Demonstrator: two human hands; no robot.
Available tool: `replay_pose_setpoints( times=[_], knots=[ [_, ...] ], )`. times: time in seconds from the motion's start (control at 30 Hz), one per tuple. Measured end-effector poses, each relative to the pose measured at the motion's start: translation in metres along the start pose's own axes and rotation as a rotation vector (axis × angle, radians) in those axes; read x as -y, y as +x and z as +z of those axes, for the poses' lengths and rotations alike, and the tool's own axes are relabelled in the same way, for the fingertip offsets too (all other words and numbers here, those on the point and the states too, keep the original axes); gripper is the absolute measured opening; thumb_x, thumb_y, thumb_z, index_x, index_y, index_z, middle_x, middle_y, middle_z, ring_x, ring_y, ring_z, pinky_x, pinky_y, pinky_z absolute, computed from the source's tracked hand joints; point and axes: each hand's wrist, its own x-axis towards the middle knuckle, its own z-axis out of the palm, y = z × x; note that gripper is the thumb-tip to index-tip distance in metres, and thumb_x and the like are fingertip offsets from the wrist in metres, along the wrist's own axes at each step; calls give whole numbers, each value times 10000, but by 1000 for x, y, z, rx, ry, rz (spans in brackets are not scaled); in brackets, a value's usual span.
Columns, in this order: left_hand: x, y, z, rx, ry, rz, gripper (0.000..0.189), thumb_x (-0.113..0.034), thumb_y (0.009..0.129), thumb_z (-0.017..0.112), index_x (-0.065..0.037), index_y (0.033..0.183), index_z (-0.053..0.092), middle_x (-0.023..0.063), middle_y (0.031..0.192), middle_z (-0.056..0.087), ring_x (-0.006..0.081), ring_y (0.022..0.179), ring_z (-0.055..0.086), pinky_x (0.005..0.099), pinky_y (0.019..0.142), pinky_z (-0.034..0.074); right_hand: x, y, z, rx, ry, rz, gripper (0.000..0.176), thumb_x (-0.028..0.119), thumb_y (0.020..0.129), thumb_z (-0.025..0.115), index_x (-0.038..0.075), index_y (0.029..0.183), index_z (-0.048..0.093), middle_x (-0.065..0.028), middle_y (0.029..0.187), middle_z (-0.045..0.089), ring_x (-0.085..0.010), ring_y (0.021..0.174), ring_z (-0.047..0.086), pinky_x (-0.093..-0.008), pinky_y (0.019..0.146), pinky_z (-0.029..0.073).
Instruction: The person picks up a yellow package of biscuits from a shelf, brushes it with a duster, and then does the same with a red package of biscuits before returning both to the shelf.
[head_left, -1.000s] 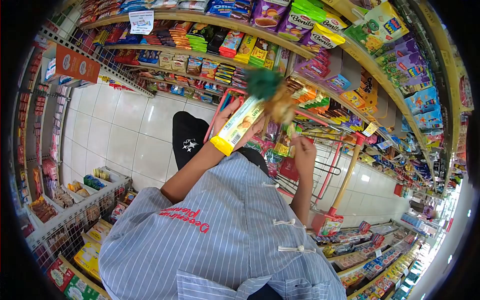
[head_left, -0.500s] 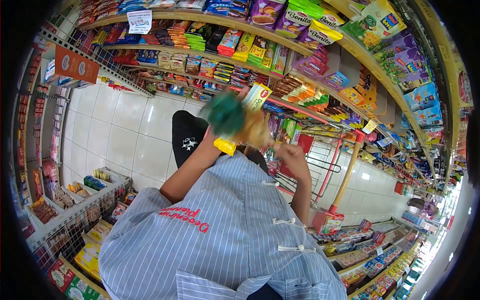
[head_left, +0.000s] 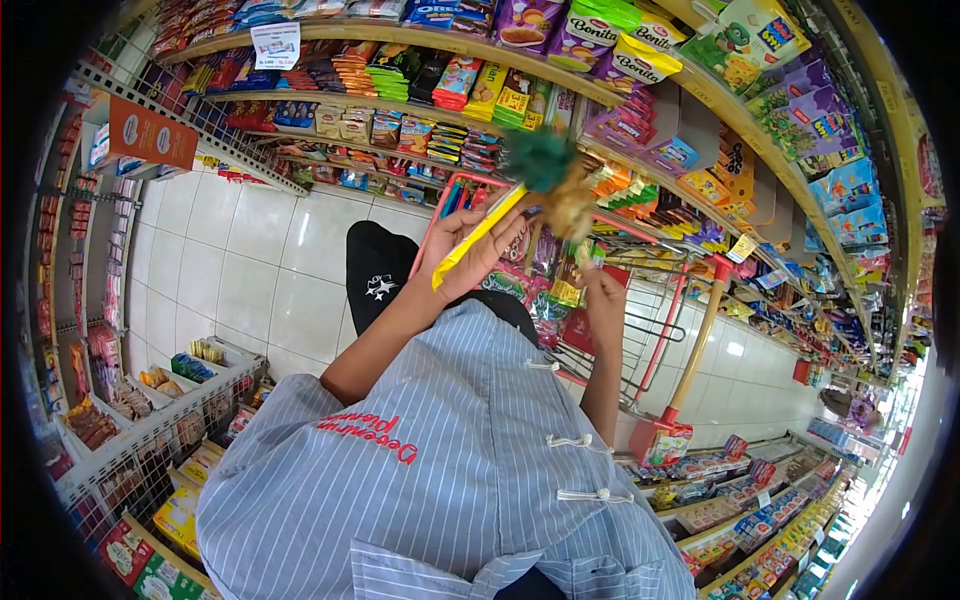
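My left hand (head_left: 472,245) is turned palm up and holds a slim yellow snack packet (head_left: 468,245), seen edge-on and slanting up to the right. The closed fingers of my right hand (head_left: 604,300) grip a feather duster by its handle end. Its blurred head, with green feathers (head_left: 540,160) and brown feathers (head_left: 567,208), is raised above the hand and overlaps the packet's upper end. Below the duster, packaged snacks (head_left: 505,283) lie in a red-framed wire cart (head_left: 655,345), partly hidden by my hands and body.
Curved shelves (head_left: 420,35) full of snack packets span the top and right. White bins (head_left: 130,400) of goods stand at left. A yellow pole (head_left: 697,345) with red ends rises beside the cart. Low racks (head_left: 740,500) fill the lower right; tiled floor (head_left: 240,250) shows between.
The packet has turned from showing its labelled face to edge-on, and my left palm now faces up. The duster head has swung up and to the right, away from my left hand.
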Motion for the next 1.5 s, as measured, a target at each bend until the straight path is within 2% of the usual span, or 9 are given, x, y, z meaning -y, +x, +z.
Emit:
replay_pose_setpoints(
  times=[0.1,0.3,0.47,0.97,1.0,1.13,1.27,1.4,1.5],
  knots=[
    [1,-1,-3,12,20,0,533,-72,876,368,91,1376,281,199,1450,315,287,1356,303,422,1139,238,11,-4,-3,-150,-4,86,444,373,937,539,35,652,574,45,525,420,-28,451,350,-198,442,260],
    [2,-1,-12,59,330,-18,527,-250,911,415,-19,1380,341,150,1411,399,273,1290,380,422,1093,270,45,-23,4,516,17,117,309,208,914,590,-17,701,599,-23,704,622,-75,690,559,-216,658,425],
    [5,1,-15,-39,275,-51,608,-259,893,387,16,1420,263,145,1474,308,270,1325,350,435,1115,246,17,4,11,-133,75,6,388,331,943,542,81,648,520,32,528,411,-19,439,317,-210,385,232],
    [20,2,-26,19,614,-3,800,-708,884,210,-192,1489,125,8,1540,169,216,1373,198,380,1127,97,96,-29,75,256,545,204,233,244,898,608,31,945,527,-75,844,630,-121,730,614,-233,574,503],
    [18,7,-42,-20,739,66,887,-774,824,205,-196,1491,115,12,1537,178,264,1285,384,398,1081,270,95,-29,76,274,462,230,234,240,892,618,35,957,527,-63,856,632,-105,702,597,-219,551,472],
    [36,-6,1,-209,769,183,839,-738,854,229,-140,1442,249,81,1393,398,198,722,632,298,647,529,92,-31,83,231,530,247,197,164,852,664,53,958,540,-17,838,621,-39,595,481,-183,504,338],
    [16,-2,-33,-195,842,-118,650,-603,928,356,-32,1232,420,65,1011,570,151,820,604,277,745,508,68,-21,81,74,582,209,210,106,816,687,49,960,544,-6,802,613,-33,609,491,-173,523,345],
    [17,-14,-15,-106,1191,-67,510,-172,905,567,-48,1342,335,77,1147,541,140,1058,543,269,889,436,64,-18,77,-36,529,168,259,118,819,690,7,1004,546,-33,833,622,-69,673,549,-185,570,394],
    [18,-17,-17,-129,1152,-28,492,-138,898,571,-51,1330,351,69,1139,543,138,1039,545,275,888,437,58,-17,78,-41,513,136,222,114,833,662,10,993,549,-46,844,629,-83,697,578,-201,603,444]
  ],
)
